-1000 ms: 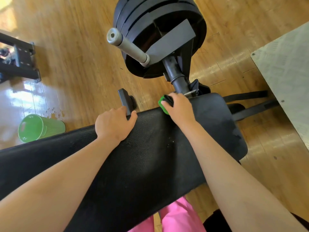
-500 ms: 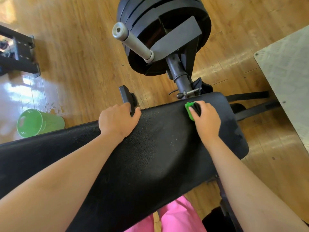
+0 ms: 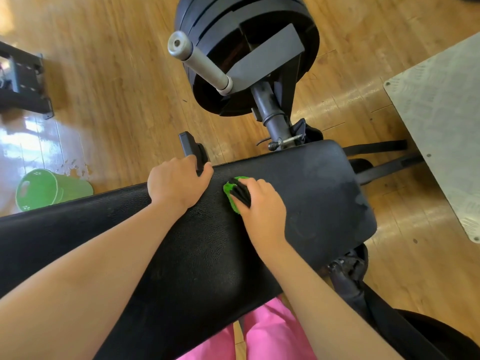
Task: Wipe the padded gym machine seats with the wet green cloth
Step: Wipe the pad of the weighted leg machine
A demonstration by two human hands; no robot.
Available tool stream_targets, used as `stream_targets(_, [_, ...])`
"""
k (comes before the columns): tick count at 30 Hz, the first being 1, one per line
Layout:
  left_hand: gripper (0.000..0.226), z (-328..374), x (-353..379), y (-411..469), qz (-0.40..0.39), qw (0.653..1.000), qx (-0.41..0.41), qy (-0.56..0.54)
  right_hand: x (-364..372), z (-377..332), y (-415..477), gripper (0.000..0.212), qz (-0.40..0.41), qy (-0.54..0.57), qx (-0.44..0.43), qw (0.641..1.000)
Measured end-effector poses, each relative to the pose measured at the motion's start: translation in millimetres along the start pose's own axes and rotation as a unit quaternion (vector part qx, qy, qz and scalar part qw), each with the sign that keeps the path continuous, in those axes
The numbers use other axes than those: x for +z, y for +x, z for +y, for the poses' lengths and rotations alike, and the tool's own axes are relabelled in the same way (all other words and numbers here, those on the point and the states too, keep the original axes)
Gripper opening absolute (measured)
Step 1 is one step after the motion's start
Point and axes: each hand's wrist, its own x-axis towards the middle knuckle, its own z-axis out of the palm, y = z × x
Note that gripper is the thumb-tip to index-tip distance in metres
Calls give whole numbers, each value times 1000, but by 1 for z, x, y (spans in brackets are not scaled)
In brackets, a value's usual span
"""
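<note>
My right hand (image 3: 262,203) grasps the green cloth (image 3: 230,190), fingers curled over it, and presses it down on the black padded seat (image 3: 311,193) near the pad's far edge, about midway along the part I can see. The cloth is bunched up; a fuzzy green edge pokes out on the left of my knuckles, with a dark fold across the top of it. My left hand (image 3: 176,184) sits just beside it, apart from the cloth, and clasps the far edge of the same pad, thumb lying on top and fingers bent over the rim, right next to a small black bracket (image 3: 191,149) that sticks up behind the seat. Beyond the pad a steel post rises to a stack of black weight plates (image 3: 246,48), and a grey bar (image 3: 200,66) juts out of them toward me. On the wooden floor (image 3: 117,87) to my left a green bucket (image 3: 49,189) lies beside a shiny wet patch (image 3: 31,144). A grey metal platform (image 3: 441,126) fills the right side, and my pink trousers (image 3: 272,333) show below the pad's near edge.
</note>
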Motion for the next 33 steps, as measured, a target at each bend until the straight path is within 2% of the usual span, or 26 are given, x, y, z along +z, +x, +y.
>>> stream_targets(3, [49, 0, 1, 1, -1, 1000, 1, 0, -7, 23, 7, 34, 18, -48, -26, 998])
stream_targets(9, [51, -1, 1, 1, 3, 1000, 2, 0, -42, 104, 22, 33, 35, -135, 150, 979])
stream_targets(13, [51, -1, 2, 2, 7, 1000, 5, -2, -41, 100, 18, 29, 28, -122, 183, 975])
stream_targets(15, [50, -1, 1, 1, 7, 1000, 6, -3, -32, 75, 8, 27, 30, -94, 165, 981])
stream_targets(19, [51, -1, 0, 1, 7, 1000, 11, -3, -7, 14, -36, 32, 37, -44, 53, 997])
stream_targets(24, [52, -1, -1, 1, 4, 1000, 22, -1, -3, 3, -55, 42, 25, -151, -66, 986])
stream_targets(26, [52, -1, -1, 1, 2, 1000, 24, 4, -4, 17, -47, 40, 30, -177, -75, 981])
stream_targets(28, [50, -2, -2, 1, -5, 1000, 20, 5, -8, 37, -35, 35, 40, -190, -27, 981])
stream_targets(33, [50, -2, 0, 2, -2, 1000, 28, 5, -40, 87, -15, 32, 20, -220, 169, 961])
